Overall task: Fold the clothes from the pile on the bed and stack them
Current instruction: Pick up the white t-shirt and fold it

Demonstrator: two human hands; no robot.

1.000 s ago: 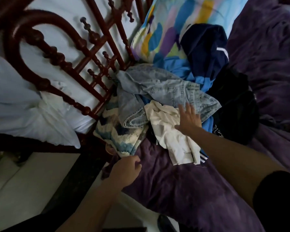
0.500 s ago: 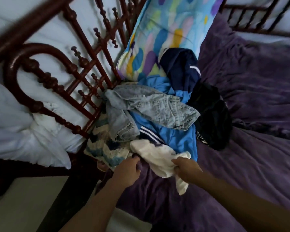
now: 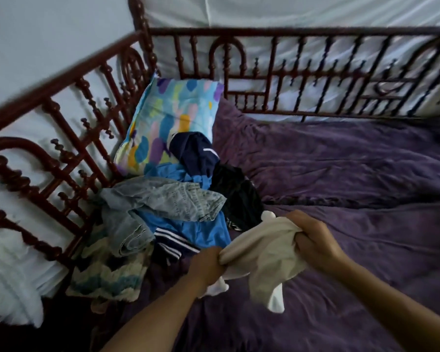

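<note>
While I look down through the head camera, my left hand (image 3: 208, 262) is curled tight round one bunched end of a cream garment (image 3: 262, 252), and my right hand (image 3: 313, 240) grips the other end, its fingers folded over a wad of the cloth. Held between my two fists, the garment hangs in a slack band just above the purple bedcover (image 3: 353, 174), with two loose, paler flaps dangling below it. Its upper tip comes close to the black garment (image 3: 239, 196) at the right edge of the pile (image 3: 178, 207); I cannot tell whether they touch. The pile sits in the corner of the bed, to the left of my hands and against the dark red wooden rail (image 3: 69, 158). A grey-blue denim garment (image 3: 168, 201) lies draped across its top, over a bright blue garment (image 3: 203, 229) with white stripes near its front edge. Behind these, a navy garment (image 3: 193, 151) with a white stripe leans against a colourful patterned pillow (image 3: 173, 118), which is propped upright in the corner. At the pile's near left, a knitted piece (image 3: 107, 275) in cream and blue zigzags lies by the rail, partly under the denim. White cloth (image 3: 10, 275) shows beyond the rail on the left and along the back. Both my forearms reach in from the lower edge, bare.
</note>
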